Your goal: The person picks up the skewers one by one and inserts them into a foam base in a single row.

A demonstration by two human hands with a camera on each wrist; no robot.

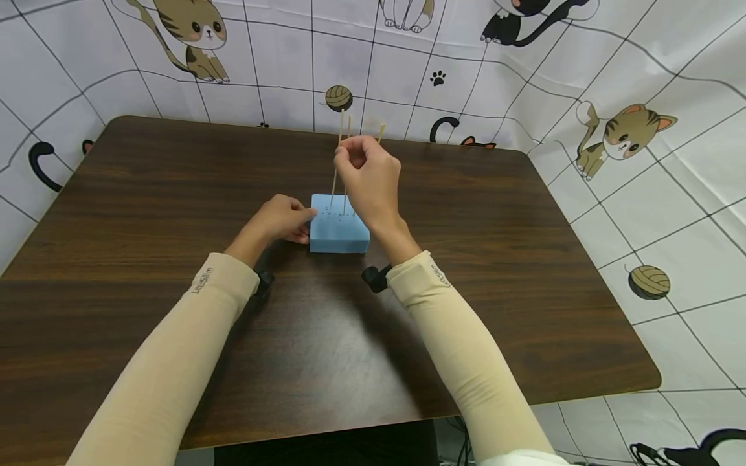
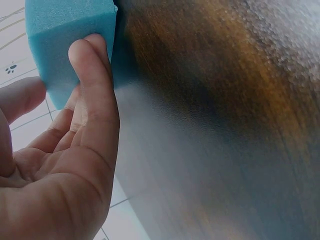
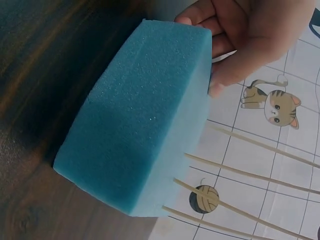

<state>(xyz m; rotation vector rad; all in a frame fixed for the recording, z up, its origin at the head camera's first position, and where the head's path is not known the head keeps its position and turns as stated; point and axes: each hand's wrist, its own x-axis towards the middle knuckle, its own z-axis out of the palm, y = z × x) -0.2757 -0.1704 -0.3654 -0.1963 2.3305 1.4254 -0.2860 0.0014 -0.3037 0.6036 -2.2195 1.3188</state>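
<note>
A light-blue foam block [image 1: 340,242] sits on the table with several thin wooden skewers [image 3: 250,173] standing in a row in its top, which also has small holes. At the block's left side is my left hand [image 1: 280,217], its thumb at the top edge and its fingertips against the side face. My right hand [image 1: 373,178] is raised over the block's right part, thumb and forefinger pinched together around a skewer at its upper part. It covers part of the other skewers, and one skewer tip shows behind its knuckles.
The brown wooden table [image 1: 146,272] extends around the block on all sides. Behind it and to the right hangs a white gridded cloth [image 1: 612,213] printed with cats and yarn balls. Dark cables [image 1: 463,440] hang below the near table edge.
</note>
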